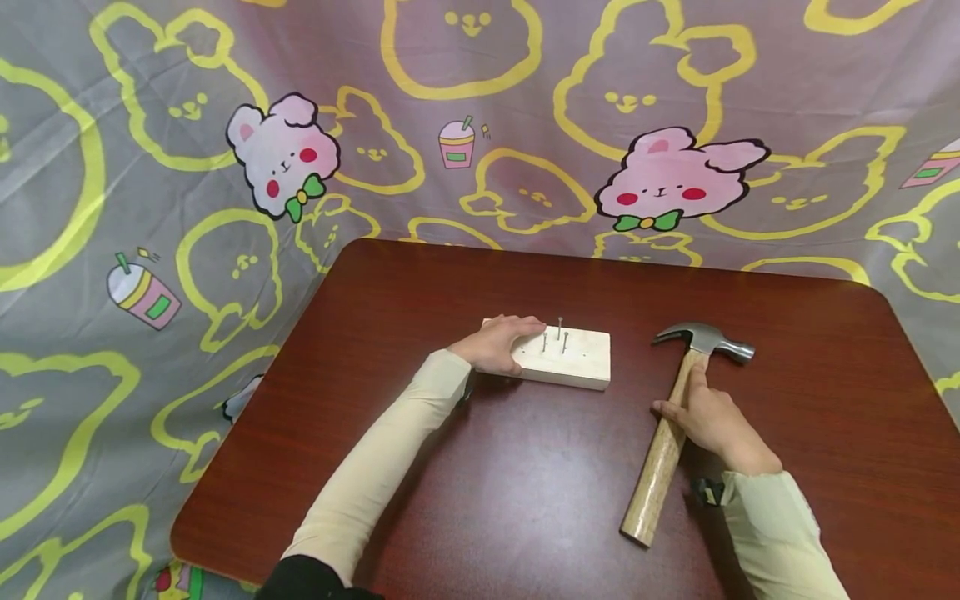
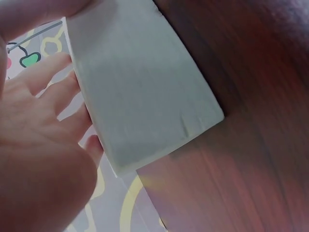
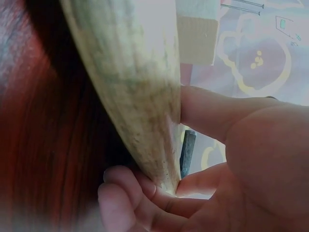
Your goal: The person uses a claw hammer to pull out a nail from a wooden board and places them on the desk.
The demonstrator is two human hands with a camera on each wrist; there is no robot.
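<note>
A pale wooden block [image 1: 585,365] lies flat near the middle of the table, with three nails [image 1: 565,342] standing upright in its top. My left hand [image 1: 495,346] grips its left end, thumb on the near side and fingers reaching over to the far side. The left wrist view shows the block's near side [image 2: 135,87] close up. To the right is a claw hammer [image 1: 660,467] with a wooden handle and a metal head. My right hand [image 1: 716,421] holds the handle just below the head, thumb across it. Fingers curl under the handle [image 3: 130,72] in the right wrist view.
The brown wooden table [image 1: 420,292] has rounded corners. A grey patterned cloth [image 1: 517,125] with cartoon rabbits and yellow outlines hangs behind it and along its left side.
</note>
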